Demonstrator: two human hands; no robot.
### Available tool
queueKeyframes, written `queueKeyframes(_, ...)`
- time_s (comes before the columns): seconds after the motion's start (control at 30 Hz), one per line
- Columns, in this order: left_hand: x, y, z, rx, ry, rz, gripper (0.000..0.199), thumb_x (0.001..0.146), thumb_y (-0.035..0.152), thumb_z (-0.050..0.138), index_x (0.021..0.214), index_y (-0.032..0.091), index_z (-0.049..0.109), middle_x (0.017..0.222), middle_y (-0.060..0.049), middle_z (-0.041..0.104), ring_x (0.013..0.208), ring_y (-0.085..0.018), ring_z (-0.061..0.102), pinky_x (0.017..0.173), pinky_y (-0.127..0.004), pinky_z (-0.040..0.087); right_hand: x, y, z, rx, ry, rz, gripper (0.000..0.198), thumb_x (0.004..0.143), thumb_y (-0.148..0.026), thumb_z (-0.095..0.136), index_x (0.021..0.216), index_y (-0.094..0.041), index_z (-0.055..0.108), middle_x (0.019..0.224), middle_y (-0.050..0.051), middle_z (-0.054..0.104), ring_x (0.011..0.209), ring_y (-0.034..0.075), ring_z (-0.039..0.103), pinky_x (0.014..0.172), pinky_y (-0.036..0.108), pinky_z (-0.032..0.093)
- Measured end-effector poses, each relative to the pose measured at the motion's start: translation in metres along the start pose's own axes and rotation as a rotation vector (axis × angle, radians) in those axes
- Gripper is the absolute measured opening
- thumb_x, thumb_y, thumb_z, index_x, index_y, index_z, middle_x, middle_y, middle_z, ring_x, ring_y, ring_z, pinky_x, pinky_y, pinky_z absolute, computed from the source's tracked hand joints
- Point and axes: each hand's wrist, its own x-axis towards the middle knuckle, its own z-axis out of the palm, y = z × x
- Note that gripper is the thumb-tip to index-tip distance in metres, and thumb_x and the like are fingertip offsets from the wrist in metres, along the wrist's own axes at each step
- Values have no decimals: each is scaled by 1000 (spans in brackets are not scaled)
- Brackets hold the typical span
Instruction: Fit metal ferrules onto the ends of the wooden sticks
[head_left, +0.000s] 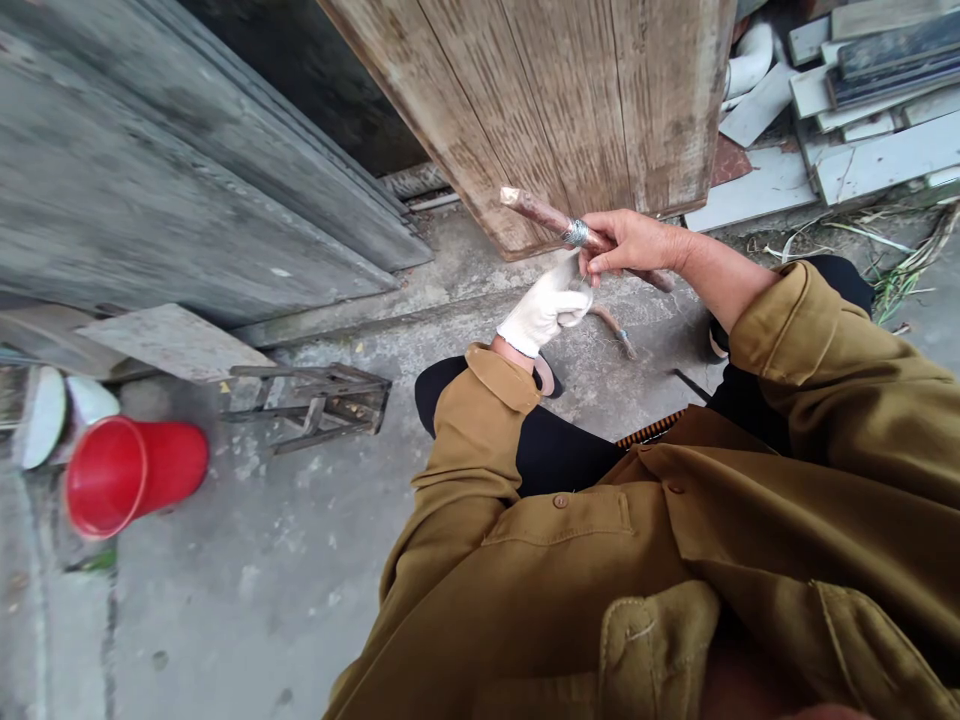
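Note:
My right hand (626, 243), bare, is wrapped round a wooden stick (534, 208) that slants across in front of me. Silvery wire (576, 233) is wound in a tight band round the stick, just beside my right fingers. Below the band, my left hand (551, 303) in a white glove is closed, its fingertips close to those of the right hand. A thin strand of wire shows faintly between them. On the ground beneath lies a second, curved piece of wood (611, 322) with a bluish band near its end.
A wooden plank door (555, 110) stands ahead, with grey boards (187, 170) to the left. A red bucket (169, 468) and a small wooden stool (330, 400) are on the left. Stacked tiles (885, 150) and a white pipe (752, 60) lie at the far right.

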Motion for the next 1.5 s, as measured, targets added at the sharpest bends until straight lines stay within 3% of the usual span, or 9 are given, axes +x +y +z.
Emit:
queueKeyframes(0.13,3,0,-6,135,108,41,59,68,14,79,125,20,64,86,3,64,48,-3,38,47,-22,25,-2,-9,8,101,143,155,36,85,-12,87,99,-19,55,83,-1,69,65,12,69,51,17,52)
queueKeyframes(0.3,3,2,-4,346,358,171,67,70,4,83,134,20,67,97,-2,68,73,-13,65,67,-25,50,2,-20,20,288,392,291,41,82,-2,86,98,-22,53,69,-5,62,51,10,61,38,17,45)
queueKeyframes(0.4,-1,5,0,490,452,217,55,77,3,77,129,20,71,98,-3,70,88,-18,72,80,-28,56,4,-20,22,370,463,357,43,83,-1,85,99,-23,52,67,-4,63,50,10,61,37,17,47)
queueKeyframes(0.63,-3,2,3,770,350,288,13,84,14,75,96,18,79,106,-7,81,109,-24,75,105,-38,57,6,-12,19,464,518,492,38,85,0,83,97,-21,53,68,-1,68,52,10,65,44,17,53)
queueKeyframes(0.77,3,-8,6,476,415,291,5,89,18,76,93,19,74,87,-3,75,79,-15,70,77,-28,58,8,-3,20,506,518,536,38,83,2,84,89,-20,53,64,0,68,50,10,64,43,15,51)
queueKeyframes(0.93,7,-10,6,96,536,184,14,98,33,77,99,23,67,64,7,52,47,-7,40,46,-19,36,5,-1,23,512,471,506,37,79,3,86,87,-18,57,63,0,68,47,9,61,35,14,40)
queueKeyframes(1.27,5,3,7,35,538,119,18,95,33,82,105,22,73,62,7,54,47,-6,39,45,-20,33,-2,-14,20,424,499,369,39,82,-5,86,100,-20,55,66,-6,63,51,9,60,41,17,44)
queueKeyframes(1.4,10,-1,3,148,544,137,21,92,31,83,109,22,76,67,5,61,51,-6,45,48,-20,33,-2,-14,19,407,500,370,40,80,-7,88,101,-21,57,66,-4,63,53,11,60,42,20,46)
queueKeyframes(1.5,12,-5,-2,368,572,187,16,93,24,79,108,20,77,83,0,72,63,-10,57,61,-22,44,-5,-19,22,372,491,333,41,80,-11,91,103,-21,59,66,-4,62,55,13,60,42,22,49)
